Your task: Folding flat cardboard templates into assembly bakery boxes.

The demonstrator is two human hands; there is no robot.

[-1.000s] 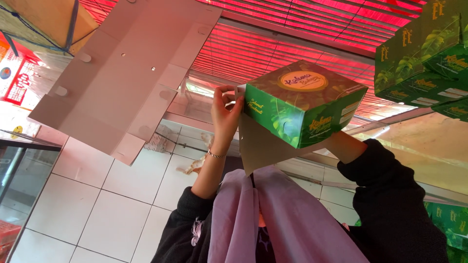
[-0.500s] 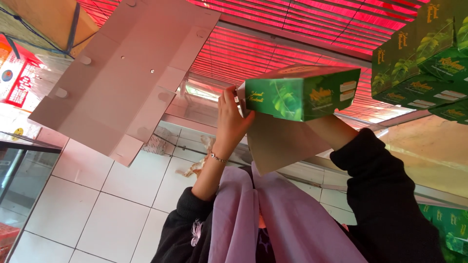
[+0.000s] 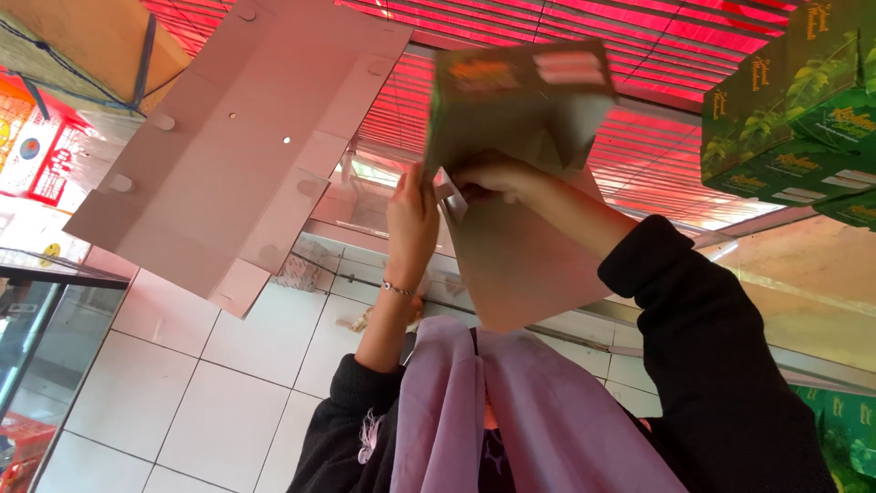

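- One left hand (image 3: 412, 217), fingers curled onto the near edge of a single green printed box (image 3: 518, 102), gripping it.
- One right hand (image 3: 497, 173), closed on the underside of that same box, just beside the left hand.
- One brown cardboard sheet (image 3: 520, 265) directly below both hands, touching the box's lower edge.
- One thin bracelet (image 3: 398, 289) on the wrist under the left hand.
- One large unfolded pale cardboard blank (image 3: 246, 146), well apart to the left hand's outer side.
- One stack of green boxes (image 3: 794, 110) far beyond the right hand; exact count unclear, at least four faces visible.
- One lilac scarf (image 3: 511, 411) beneath both forearms.
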